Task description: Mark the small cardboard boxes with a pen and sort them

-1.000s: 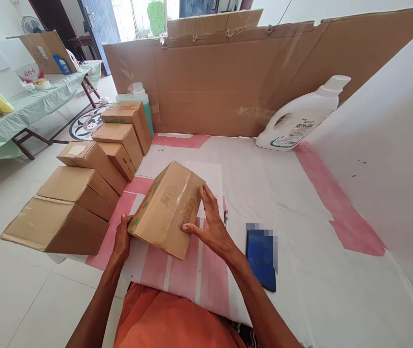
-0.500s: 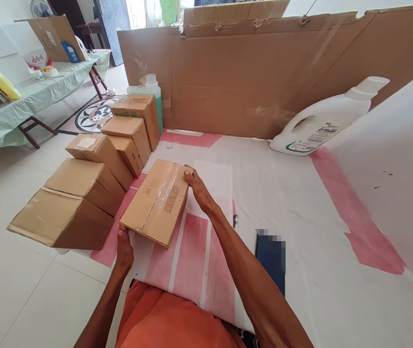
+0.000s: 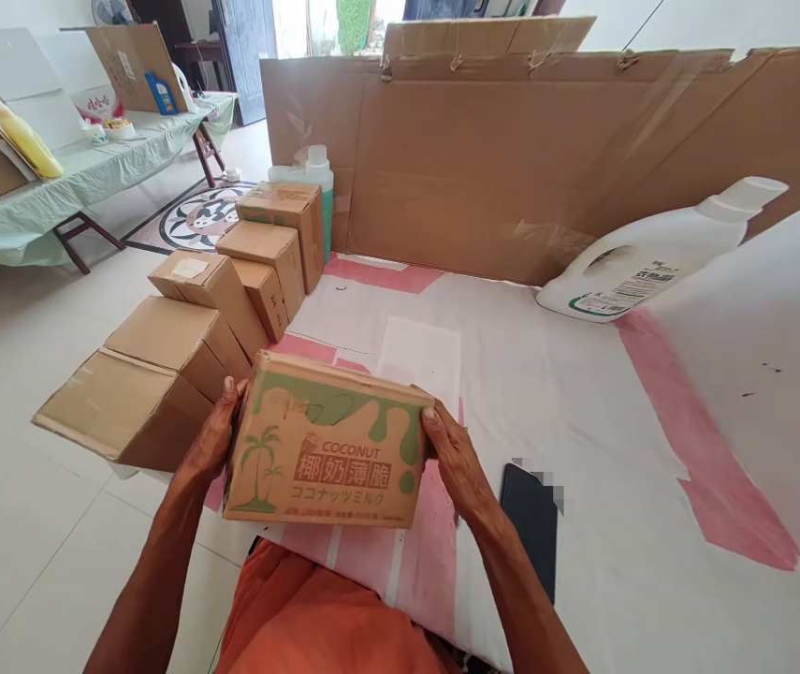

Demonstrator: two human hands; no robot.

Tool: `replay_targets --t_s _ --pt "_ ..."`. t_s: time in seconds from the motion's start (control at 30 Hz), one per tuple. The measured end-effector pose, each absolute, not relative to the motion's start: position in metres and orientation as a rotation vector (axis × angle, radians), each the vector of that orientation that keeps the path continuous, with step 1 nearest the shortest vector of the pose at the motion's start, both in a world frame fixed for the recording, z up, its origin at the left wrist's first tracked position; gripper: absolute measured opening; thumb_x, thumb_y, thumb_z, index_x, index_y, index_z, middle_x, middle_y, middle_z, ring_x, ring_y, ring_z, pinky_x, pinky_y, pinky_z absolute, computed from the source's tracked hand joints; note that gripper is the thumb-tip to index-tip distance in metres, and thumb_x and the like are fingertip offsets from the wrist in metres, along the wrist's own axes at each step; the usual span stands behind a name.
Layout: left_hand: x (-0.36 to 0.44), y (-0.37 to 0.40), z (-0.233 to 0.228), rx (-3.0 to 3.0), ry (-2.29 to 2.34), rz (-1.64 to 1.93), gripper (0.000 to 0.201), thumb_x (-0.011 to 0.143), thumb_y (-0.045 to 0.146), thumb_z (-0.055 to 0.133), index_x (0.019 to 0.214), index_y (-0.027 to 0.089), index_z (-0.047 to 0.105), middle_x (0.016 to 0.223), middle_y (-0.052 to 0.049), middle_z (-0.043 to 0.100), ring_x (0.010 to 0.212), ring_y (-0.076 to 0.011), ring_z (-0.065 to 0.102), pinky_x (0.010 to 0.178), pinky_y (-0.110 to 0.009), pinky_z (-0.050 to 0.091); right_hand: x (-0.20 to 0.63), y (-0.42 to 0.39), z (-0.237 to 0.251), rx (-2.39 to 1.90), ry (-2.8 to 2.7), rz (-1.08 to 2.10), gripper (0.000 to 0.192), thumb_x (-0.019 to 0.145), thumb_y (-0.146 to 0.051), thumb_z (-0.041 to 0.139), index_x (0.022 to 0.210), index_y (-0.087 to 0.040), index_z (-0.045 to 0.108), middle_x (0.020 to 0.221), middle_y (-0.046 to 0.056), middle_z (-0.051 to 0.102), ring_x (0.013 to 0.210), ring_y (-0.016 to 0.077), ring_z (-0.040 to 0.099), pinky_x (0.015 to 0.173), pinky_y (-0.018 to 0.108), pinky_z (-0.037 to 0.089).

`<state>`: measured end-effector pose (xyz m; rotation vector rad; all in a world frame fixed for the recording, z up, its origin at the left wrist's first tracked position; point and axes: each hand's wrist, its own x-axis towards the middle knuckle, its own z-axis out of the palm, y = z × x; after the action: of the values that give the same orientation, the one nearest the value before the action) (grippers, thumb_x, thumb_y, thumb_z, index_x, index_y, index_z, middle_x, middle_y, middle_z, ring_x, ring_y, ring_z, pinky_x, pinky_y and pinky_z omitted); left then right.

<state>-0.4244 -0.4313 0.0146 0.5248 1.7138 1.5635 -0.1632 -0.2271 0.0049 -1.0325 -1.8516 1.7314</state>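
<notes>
Between my two hands is a brown cardboard box, tilted so that its printed side faces me. The print is a green palm tree, green drips and the word COCONUT. My left hand grips the box's left end, thumb at the upper edge. At the right end, my right hand is closed on the upper corner, with its other fingers partly hidden behind the box. Several plain cardboard boxes stand in a row to the left, the nearest one close to my left hand.
A dark phone lies right of my right forearm. A white detergent bottle leans at the back right, before a large cardboard sheet. A bottle of green liquid stands behind the box row. Another table is far left.
The held box has turned and tipped, so its printed side now faces me instead of its taped top. My hands have shifted to its left and right ends, nearer my body.
</notes>
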Motion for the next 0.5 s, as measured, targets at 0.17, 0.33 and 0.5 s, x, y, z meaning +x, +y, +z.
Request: replay_targets --t_s 0.17,0.33,0.5 --pt "-0.431 -0.421 0.046 0.725 1.631 1.505 0.075 0.098 0.076 0.044 0.161 0.034 0.043 0.169 -0.005 0.043 0.161 -0.0312 0.03 0.133 -0.051 0.022 -0.154 -0.259 -0.022 -1.14 -1.59 1.826 0.065 0.096 -0.078 0.047 0.128 -0.024 0.065 0.069 -0.002 0.056 0.056 0.0185 0.049 0.047 0.031 0.044" --pt "-0.437 -0.419 0.057 0.713 1.585 1.455 0.073 0.098 0.076 0.045 0.159 0.035 0.048 0.173 -0.004 0.037 0.162 -0.0314 0.03 0.131 -0.053 0.027 -0.147 -0.275 -0.036 -1.212 -1.312 1.988 0.059 0.088 -0.082 0.055 0.08 -0.024 0.06 0.058 -0.003 0.049 0.048 0.0146 0.042 0.04 0.026 0.03" --pt "-0.413 -0.424 0.091 1.007 1.635 1.299 0.076 0.092 0.078 0.053 0.153 0.032 0.058 0.166 -0.007 0.047 0.16 -0.0352 0.032 0.131 -0.056 0.027 -0.142 -0.25 -0.036 -1.246 -1.401 2.047 0.058 0.087 -0.083 0.055 0.072 -0.027 0.06 0.055 -0.001 0.053 0.049 0.0191 0.046 0.045 0.032 0.037"
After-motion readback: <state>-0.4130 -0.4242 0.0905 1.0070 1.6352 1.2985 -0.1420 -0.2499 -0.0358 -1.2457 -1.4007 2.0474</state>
